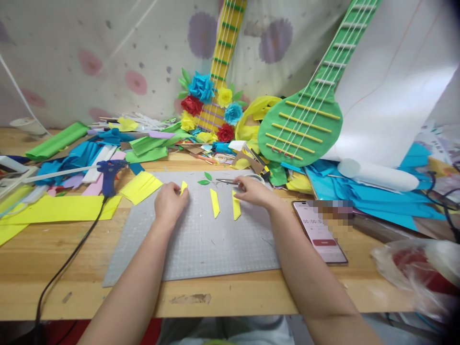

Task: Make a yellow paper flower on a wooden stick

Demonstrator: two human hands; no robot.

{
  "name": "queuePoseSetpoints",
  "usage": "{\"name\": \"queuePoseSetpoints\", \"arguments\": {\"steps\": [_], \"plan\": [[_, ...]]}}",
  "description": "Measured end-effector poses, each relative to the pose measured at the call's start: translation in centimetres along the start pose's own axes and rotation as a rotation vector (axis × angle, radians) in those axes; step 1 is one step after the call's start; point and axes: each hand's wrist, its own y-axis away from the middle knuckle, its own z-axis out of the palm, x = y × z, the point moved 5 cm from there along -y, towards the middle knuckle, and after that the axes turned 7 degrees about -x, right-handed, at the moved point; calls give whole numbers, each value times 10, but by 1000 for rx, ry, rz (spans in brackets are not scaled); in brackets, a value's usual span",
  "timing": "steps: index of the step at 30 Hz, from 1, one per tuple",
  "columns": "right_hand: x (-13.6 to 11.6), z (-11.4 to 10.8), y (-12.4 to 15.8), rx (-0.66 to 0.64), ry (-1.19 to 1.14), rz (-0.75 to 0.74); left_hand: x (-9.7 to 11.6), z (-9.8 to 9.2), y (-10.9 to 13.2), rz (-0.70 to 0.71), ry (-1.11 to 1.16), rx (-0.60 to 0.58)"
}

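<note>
One small yellow paper piece sat pinched in my left hand. Its grip was closed on the piece so that only the tip showed above the fingers, over the far part of the grey cutting mat. My right hand lay curled on the mat with its fingertips by the scissors; I could not tell whether that grip held anything. Between the hands lay yellow strips, flat and apart from each other, with green leaves just beyond them. To handle this well, I judged, the pinch should be light so the paper did not crease, and the piece held low over the mat. A blue glue gun rested on the tabletop to the left, and a phone lay to the right.
</note>
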Motion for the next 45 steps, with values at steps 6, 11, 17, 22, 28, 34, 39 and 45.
{"name": "queuePoseSetpoints", "arguments": {"steps": [6,11,17,22,28,34,39,45], "plan": [[-8,-12,5,100,-63,-7,3,1,1,22,-52,14],[-24,9,-1,129,-152,34,2,3,-1,74,-21,38],[-59,49,-9,216,-97,9,14,2,6,205,21,97],[-64,56,-9,157,-163,19,27,6,14,300,23,41],[-61,54,-9,51,-192,50,24,16,13,239,-84,-44],[-62,44,-4,139,-143,49,28,22,19,267,-73,-94],[-53,37,-8,224,-286,46,21,21,18,84,534,-142],[-45,29,-11,32,-1081,36,25,31,26,-251,1314,-478]]}}
